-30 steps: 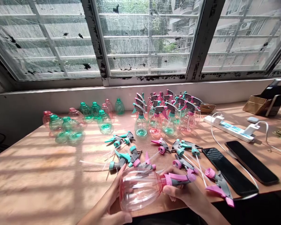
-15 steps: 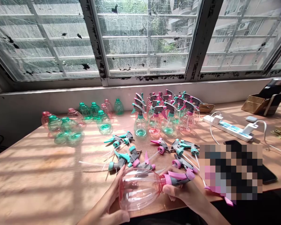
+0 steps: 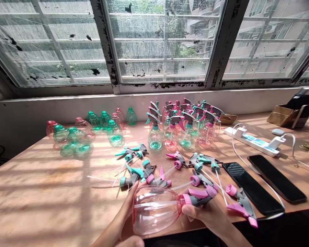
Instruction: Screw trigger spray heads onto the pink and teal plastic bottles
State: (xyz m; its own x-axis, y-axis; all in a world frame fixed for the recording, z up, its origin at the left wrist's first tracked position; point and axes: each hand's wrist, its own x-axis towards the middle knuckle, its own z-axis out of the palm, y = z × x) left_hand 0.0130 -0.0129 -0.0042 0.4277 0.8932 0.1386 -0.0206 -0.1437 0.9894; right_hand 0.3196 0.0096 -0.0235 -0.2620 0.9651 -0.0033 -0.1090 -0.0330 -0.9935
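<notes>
A clear pink spray bottle [image 3: 156, 212] lies sideways over the table's front edge, its base to the left. My left hand [image 3: 118, 224] is curled around the base, fingers on the far side, with the thumb lower and a little apart from the wall. At the neck, my right hand [image 3: 211, 218] is closed on the pink and grey trigger sprayer [image 3: 199, 198], thumb against its collar. The sprayer's straw shows inside the bottle. Just beyond lie loose trigger sprayers with straws, among them a teal one [image 3: 130, 180] and a pink one [image 3: 202, 179].
Headless green and pink bottles [image 3: 115, 132] stand at the back left. Bottles with sprayers fitted [image 3: 155, 137] are grouped at the back middle. To the right are two phones [image 3: 276, 178], a power strip [image 3: 252, 140] with cables and a brown box [image 3: 283, 115].
The bottle has shifted slightly right and turned a little in my hands. My left thumb has dropped lower, away from the bottle's side. Loose sprayers and standing bottles stay put.
</notes>
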